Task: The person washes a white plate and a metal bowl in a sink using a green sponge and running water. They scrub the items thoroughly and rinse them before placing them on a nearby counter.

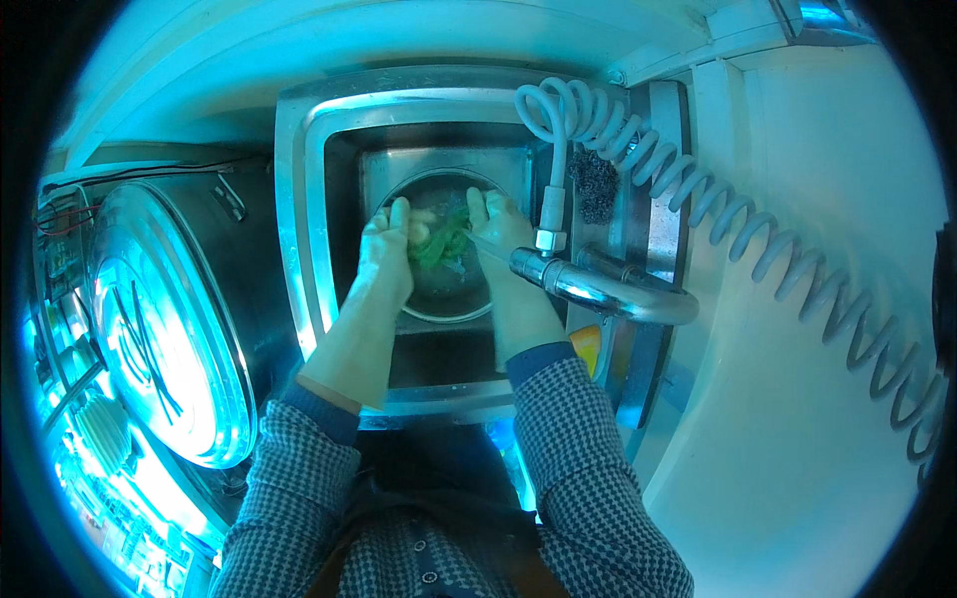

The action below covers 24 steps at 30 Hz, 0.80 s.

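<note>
A bunch of leafy greens point(444, 243) sits in the water of a round metal bowl point(447, 320) inside a stainless steel sink point(303, 224). My left hand point(387, 243), in a pale thin glove, reaches in from the left with its fingers curled around the greens' left side. On the right, my similarly gloved right hand point(499, 217) is close against the leaves, its grip partly hidden. A thin stream of water runs from the chrome faucet point(613, 288) toward the bowl, beside my right wrist.
A coiled grey hose point(695, 190) stretches from the faucet across the right side. A dark scouring pad point(595, 187) lies on the sink's right ledge, with a yellow-orange item point(587, 347) nearer me. Left of the sink stands a large metal pot with a shiny lid point(217, 374).
</note>
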Each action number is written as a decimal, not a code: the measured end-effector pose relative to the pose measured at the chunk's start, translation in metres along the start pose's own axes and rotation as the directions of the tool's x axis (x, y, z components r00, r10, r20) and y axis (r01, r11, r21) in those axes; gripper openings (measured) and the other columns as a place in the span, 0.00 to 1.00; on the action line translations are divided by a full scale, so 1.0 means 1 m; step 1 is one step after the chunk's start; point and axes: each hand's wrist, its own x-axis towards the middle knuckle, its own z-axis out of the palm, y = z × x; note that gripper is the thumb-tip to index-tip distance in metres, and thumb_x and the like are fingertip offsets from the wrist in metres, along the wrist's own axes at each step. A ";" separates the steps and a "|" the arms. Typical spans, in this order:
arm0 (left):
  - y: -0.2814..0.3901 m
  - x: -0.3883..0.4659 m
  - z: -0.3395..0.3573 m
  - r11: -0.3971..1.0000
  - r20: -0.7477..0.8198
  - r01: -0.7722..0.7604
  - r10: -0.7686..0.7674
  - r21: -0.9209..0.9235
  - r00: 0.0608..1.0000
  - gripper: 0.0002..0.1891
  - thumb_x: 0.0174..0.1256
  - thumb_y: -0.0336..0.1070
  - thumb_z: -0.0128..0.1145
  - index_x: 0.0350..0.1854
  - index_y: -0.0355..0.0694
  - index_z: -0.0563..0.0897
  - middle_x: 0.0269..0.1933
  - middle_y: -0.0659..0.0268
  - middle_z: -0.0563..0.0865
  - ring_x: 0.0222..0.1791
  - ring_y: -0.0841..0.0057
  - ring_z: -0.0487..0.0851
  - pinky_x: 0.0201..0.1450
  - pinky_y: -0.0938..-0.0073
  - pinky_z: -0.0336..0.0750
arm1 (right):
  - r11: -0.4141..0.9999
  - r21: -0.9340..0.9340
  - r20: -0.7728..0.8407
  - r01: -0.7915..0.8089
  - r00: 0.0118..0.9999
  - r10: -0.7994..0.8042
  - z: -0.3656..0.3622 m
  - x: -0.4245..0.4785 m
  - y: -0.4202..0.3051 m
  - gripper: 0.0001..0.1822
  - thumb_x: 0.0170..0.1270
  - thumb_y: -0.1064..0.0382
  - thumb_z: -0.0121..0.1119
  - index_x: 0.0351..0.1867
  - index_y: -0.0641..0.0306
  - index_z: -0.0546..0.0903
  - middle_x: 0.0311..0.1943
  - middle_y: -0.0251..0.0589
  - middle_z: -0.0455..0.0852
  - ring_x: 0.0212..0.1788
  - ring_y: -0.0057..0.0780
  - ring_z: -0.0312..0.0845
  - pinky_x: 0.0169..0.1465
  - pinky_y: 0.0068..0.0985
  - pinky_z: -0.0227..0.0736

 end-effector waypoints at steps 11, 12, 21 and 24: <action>-0.013 -0.008 0.011 0.945 0.005 0.277 -0.281 -0.173 0.960 0.26 0.74 0.49 0.57 0.67 0.41 0.72 0.59 0.54 0.80 0.57 0.64 0.79 0.65 0.60 0.73 | 0.778 -0.014 0.494 -0.628 0.672 0.552 -0.012 -0.027 -0.051 0.20 0.70 0.52 0.55 0.59 0.53 0.80 0.56 0.51 0.84 0.56 0.48 0.82 0.60 0.39 0.74; -0.013 -0.006 -0.003 0.890 0.002 0.333 -0.350 -0.312 0.937 0.27 0.73 0.51 0.57 0.66 0.40 0.73 0.56 0.55 0.82 0.54 0.65 0.81 0.63 0.59 0.75 | 0.764 0.093 0.552 -0.639 0.671 0.494 0.005 -0.036 -0.061 0.19 0.69 0.52 0.56 0.58 0.52 0.80 0.55 0.51 0.84 0.55 0.48 0.82 0.59 0.40 0.75; -0.012 0.009 -0.006 0.882 0.370 0.444 -0.363 -0.160 0.855 0.12 0.77 0.42 0.51 0.49 0.40 0.80 0.48 0.60 0.83 0.46 0.70 0.86 0.47 0.70 0.86 | 0.938 0.337 0.429 -0.085 0.901 -0.072 -0.044 -0.082 -0.132 0.10 0.71 0.58 0.56 0.48 0.56 0.83 0.46 0.50 0.86 0.52 0.45 0.84 0.58 0.36 0.77; -0.006 -0.007 0.004 0.948 0.094 0.267 -0.254 -0.172 0.963 0.14 0.77 0.43 0.51 0.52 0.39 0.79 0.46 0.59 0.85 0.49 0.71 0.85 0.51 0.67 0.82 | 0.954 0.166 0.610 -0.249 0.786 0.099 -0.058 -0.022 -0.126 0.14 0.74 0.55 0.52 0.52 0.57 0.82 0.50 0.52 0.86 0.53 0.47 0.84 0.60 0.38 0.77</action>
